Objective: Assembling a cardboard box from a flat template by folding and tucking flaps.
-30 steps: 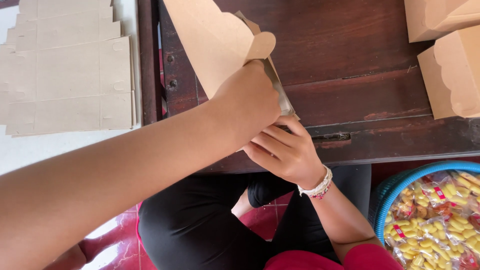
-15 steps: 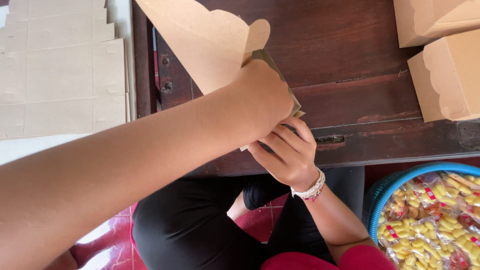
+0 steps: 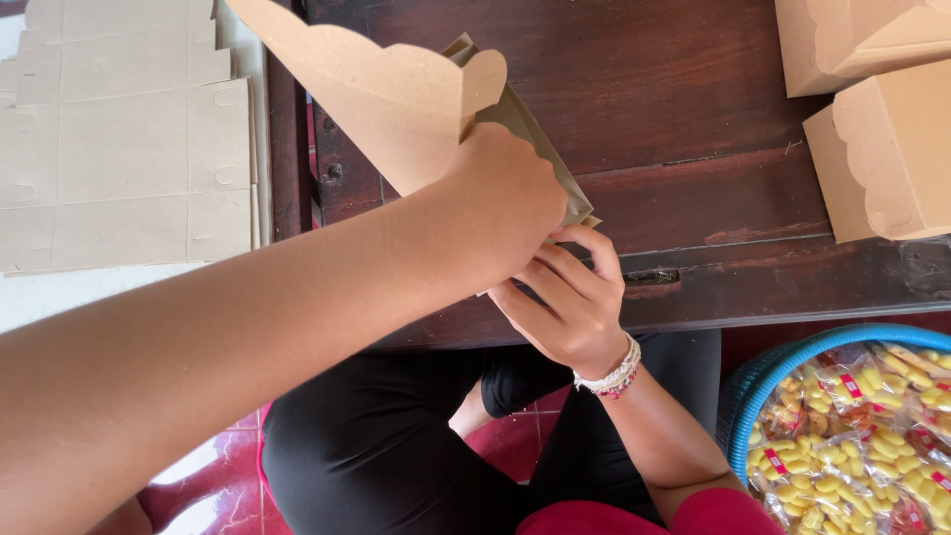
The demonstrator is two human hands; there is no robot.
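Observation:
A brown cardboard box blank [image 3: 386, 89] with a scalloped flap is held above the dark wooden table [image 3: 693, 129]. My left hand [image 3: 510, 203] grips its lower end from above, the forearm crossing the view from the lower left. Just beneath it, my right hand [image 3: 565, 302], with a beaded bracelet on the wrist, has its fingers on the box's bottom flaps. The folded bottom edge [image 3: 575, 203] shows between the two hands; most of it is hidden by my left hand.
A stack of flat cardboard blanks [image 3: 119, 149] lies at the left. Two folded-up boxes [image 3: 882, 149] stand at the table's right end. A blue basket [image 3: 763, 386] with several packets of yellow snacks sits at the lower right. My black-clad legs are below the table's edge.
The box and both hands have shifted slightly up and right in the view. My right fingers have moved closer under the left hand on the bottom flaps.

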